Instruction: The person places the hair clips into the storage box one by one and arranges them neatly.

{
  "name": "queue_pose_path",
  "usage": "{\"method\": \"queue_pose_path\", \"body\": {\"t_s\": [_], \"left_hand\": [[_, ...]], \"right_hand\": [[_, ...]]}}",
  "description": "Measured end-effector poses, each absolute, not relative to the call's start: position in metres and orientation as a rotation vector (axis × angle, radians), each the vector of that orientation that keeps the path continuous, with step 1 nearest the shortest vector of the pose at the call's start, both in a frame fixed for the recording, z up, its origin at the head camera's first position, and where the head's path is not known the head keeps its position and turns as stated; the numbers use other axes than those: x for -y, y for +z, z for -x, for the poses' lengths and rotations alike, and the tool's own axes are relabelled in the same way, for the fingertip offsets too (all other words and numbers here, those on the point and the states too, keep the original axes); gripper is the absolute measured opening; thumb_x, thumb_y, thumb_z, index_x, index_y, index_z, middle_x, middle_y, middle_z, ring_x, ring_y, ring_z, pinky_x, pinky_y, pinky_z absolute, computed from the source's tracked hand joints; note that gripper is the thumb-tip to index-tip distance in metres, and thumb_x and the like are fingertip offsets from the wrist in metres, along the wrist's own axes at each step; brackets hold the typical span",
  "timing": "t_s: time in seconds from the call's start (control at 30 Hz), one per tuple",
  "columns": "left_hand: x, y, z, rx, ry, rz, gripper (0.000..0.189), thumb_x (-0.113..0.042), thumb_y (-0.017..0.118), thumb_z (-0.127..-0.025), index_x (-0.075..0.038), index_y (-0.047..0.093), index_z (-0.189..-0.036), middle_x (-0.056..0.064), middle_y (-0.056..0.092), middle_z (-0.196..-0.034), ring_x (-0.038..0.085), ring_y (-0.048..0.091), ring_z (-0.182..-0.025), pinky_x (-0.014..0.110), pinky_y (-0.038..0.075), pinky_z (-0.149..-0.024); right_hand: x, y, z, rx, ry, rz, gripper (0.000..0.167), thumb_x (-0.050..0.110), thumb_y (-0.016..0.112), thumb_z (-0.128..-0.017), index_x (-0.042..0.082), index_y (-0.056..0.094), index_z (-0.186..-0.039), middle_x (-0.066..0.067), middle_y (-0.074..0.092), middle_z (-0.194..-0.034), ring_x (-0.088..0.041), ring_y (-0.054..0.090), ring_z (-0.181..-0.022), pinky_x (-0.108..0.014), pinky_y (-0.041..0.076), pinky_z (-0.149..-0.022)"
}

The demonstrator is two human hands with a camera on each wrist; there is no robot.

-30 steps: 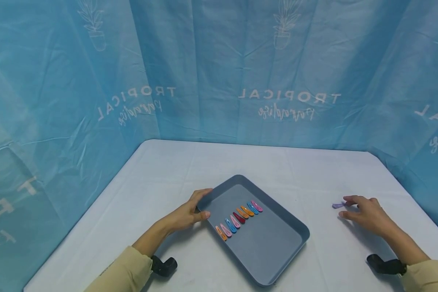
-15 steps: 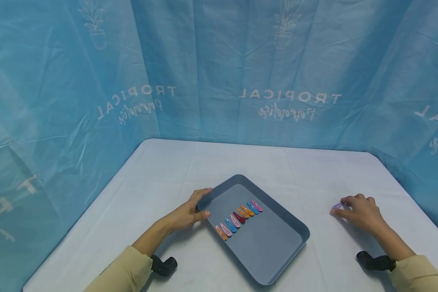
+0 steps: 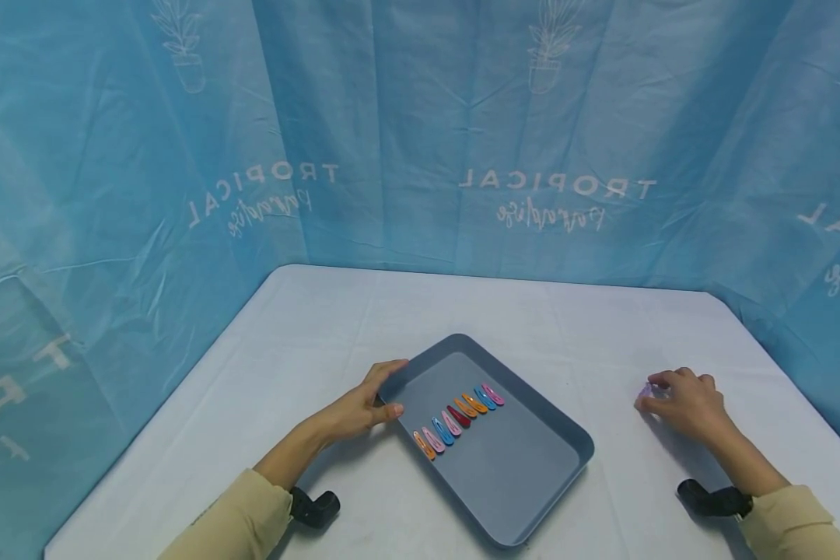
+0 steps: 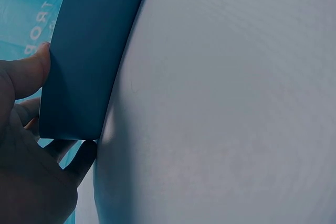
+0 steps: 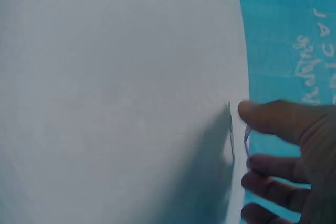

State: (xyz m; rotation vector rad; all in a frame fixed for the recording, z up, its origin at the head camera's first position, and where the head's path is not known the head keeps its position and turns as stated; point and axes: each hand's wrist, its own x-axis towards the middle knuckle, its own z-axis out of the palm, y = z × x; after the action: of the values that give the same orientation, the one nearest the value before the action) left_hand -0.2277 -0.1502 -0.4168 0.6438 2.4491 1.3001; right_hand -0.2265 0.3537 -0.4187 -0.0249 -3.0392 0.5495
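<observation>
My left hand grips the left corner of a grey-blue rectangular tray, thumb on one side and fingers on the other. In the left wrist view the thumb lies against the tray's outer wall near its rim. Inside the tray, a slanting row of several snap hair clips in orange, pink, blue and red runs from the left edge towards the middle. On the right, my right hand pinches a purple hair clip low over the table. Its fingers partly hide the clip, which shows edge-on in the right wrist view.
A white cloth covers the table. Blue printed curtains hang along the back and both sides. In the right wrist view, a thin dark line lies beside the pinched clip; I cannot tell what it is.
My right hand has shifted slightly left, and its thumb and fingers have closed on the purple clip, which has turned from lying flat to more upright. The left hand and tray have stayed put.
</observation>
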Motion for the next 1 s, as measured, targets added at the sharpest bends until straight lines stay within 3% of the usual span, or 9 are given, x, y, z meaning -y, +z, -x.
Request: {"method": "queue_pose_path", "body": {"t_s": [0.23,0.47,0.67,0.83,1.0], "left_hand": [[0.151,-0.417,0.228,-2.468,1.293,-0.637,0.071,-0.024,0.059,-0.093,-0.026,0.018,-0.151,0.007,0.013,-0.158,0.040,0.012,-0.145,0.063,0.023,-0.110],[0.151,-0.418,0.228,-2.475,1.286,-0.678,0.069,-0.025,0.058,-0.093,-0.023,0.020,-0.151,0.009,0.014,-0.157,0.041,0.013,-0.144,0.063,0.023,-0.109],[0.150,-0.418,0.227,-2.459,1.300,-0.676,0.069,-0.023,0.058,-0.094,-0.023,0.019,-0.151,0.009,0.014,-0.157,0.040,0.012,-0.145,0.062,0.024,-0.110],[0.150,-0.417,0.227,-2.459,1.302,-0.659,0.070,-0.024,0.059,-0.093,-0.024,0.020,-0.151,0.008,0.014,-0.157,0.040,0.012,-0.145,0.061,0.024,-0.110],[0.149,-0.417,0.227,-2.459,1.303,-0.660,0.070,-0.024,0.059,-0.093,-0.024,0.020,-0.151,0.008,0.014,-0.157,0.040,0.012,-0.145,0.062,0.023,-0.110]], "right_hand": [[-0.319,-0.390,0.236,2.934,0.656,-0.249,0.051,0.025,0.073,-0.080,-0.001,0.059,-0.122,-0.028,0.050,-0.122,-0.040,0.037,-0.104,-0.049,0.040,-0.072],[-0.267,-0.365,0.246,2.874,0.756,-0.615,0.050,0.018,0.075,-0.080,0.009,0.058,-0.126,-0.014,0.053,-0.123,-0.029,0.038,-0.109,-0.049,0.044,-0.082],[-0.226,-0.364,0.257,2.887,0.782,-0.885,0.050,0.018,0.076,-0.079,0.018,0.059,-0.126,-0.006,0.054,-0.121,-0.023,0.039,-0.112,-0.043,0.045,-0.085],[-0.206,-0.370,0.270,2.968,0.800,-1.050,0.048,0.018,0.074,-0.081,0.018,0.060,-0.126,-0.007,0.052,-0.122,-0.024,0.038,-0.112,-0.049,0.044,-0.088],[-0.193,-0.376,0.278,3.089,0.757,-1.107,0.046,0.019,0.073,-0.081,0.019,0.060,-0.126,-0.007,0.051,-0.124,-0.024,0.038,-0.111,-0.043,0.043,-0.087]]}}
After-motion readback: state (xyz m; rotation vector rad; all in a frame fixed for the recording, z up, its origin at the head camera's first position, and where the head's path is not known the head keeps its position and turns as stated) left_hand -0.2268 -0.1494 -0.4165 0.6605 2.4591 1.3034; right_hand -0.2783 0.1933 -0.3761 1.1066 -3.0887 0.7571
